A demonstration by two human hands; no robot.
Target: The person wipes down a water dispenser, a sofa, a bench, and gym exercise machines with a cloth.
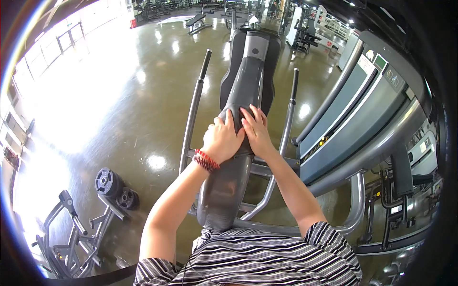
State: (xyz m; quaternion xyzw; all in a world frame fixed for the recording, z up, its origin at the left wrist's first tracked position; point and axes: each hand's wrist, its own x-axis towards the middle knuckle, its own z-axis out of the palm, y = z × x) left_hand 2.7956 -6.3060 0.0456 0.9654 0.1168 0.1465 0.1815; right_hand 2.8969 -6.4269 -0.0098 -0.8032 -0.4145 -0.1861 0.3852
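In the head view, my left hand [222, 137] lies on the dark grey padded upright [238, 95] of a gym machine, its fingers partly spread over the surface. Red beaded bracelets [206, 160] circle that wrist. Close beside it, my right hand [257, 129] touches the same part from the right, fingers apart and pointing forward. Neither hand is wrapped round anything. Toward my body runs the long grey seat pad [224, 190]. Two metal bars with black grips flank the machine, a left handle [206, 64] and a right handle [295, 86], both apart from my hands.
The machine's tall weight-stack housing [362, 114] stands close on the right. At lower left is a rack with weight plates [109, 182]. A flat bench [196, 21] and other machines stand farther off on the shiny floor [143, 109]. Bright windows [71, 38] line the left.
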